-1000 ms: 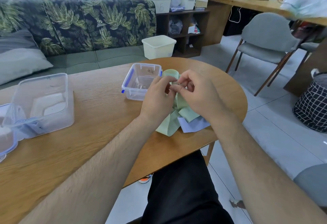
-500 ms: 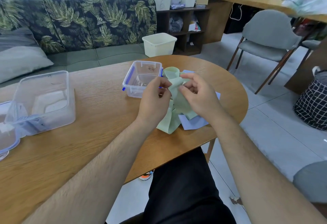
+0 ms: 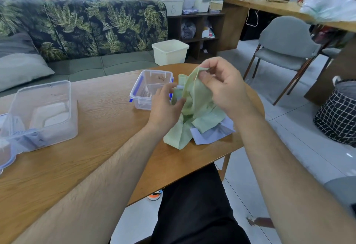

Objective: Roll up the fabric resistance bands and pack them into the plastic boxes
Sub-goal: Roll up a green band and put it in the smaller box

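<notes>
A pale green fabric band (image 3: 194, 105) hangs loose and unrolled above the wooden table (image 3: 100, 143). My right hand (image 3: 221, 87) pinches its top edge and holds it up. My left hand (image 3: 163, 105) grips the band lower down on its left side. Under the green band lies a light blue band (image 3: 213, 134), flat on the table. A small clear plastic box with blue clips (image 3: 152, 87) stands open just left of my hands.
A larger clear plastic box (image 3: 44, 109) sits at the table's left, with another clear container (image 3: 5, 147) at the left edge. A cream bin (image 3: 170, 51) stands beyond the table. A grey chair (image 3: 285, 49) and a checked basket (image 3: 337, 116) are to the right.
My right hand has lifted the green band's end up off the table, so the band now hangs unfolded. My left hand has slid lower and to the left along it.
</notes>
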Tool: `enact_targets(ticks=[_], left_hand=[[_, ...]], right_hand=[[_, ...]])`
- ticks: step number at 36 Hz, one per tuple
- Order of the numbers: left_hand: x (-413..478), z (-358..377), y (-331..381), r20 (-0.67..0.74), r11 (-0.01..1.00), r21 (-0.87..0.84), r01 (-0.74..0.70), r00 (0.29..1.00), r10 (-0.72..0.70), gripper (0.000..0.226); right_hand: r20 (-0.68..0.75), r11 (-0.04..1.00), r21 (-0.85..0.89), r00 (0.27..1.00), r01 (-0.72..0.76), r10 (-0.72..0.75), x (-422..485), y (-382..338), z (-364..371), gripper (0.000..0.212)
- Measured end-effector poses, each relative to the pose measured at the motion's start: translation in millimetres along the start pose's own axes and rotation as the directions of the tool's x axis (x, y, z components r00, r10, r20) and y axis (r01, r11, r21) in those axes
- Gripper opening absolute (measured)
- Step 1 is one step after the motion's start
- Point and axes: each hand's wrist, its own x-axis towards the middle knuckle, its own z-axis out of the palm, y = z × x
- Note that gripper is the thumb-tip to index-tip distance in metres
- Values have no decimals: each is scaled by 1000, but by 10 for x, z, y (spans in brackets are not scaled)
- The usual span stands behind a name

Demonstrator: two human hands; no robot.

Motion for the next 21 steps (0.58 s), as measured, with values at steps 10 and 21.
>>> enact_targets(ticks=[10, 21], left_hand=[[17, 57, 127, 75, 990, -62, 125, 990, -120, 22], [13, -159, 272, -55, 992, -115, 42, 997, -49, 24]], right_hand=[[3, 959, 233, 986, -162, 166, -114, 35, -159, 12], [36, 937, 44, 938, -346, 345, -295, 320, 23, 24]])
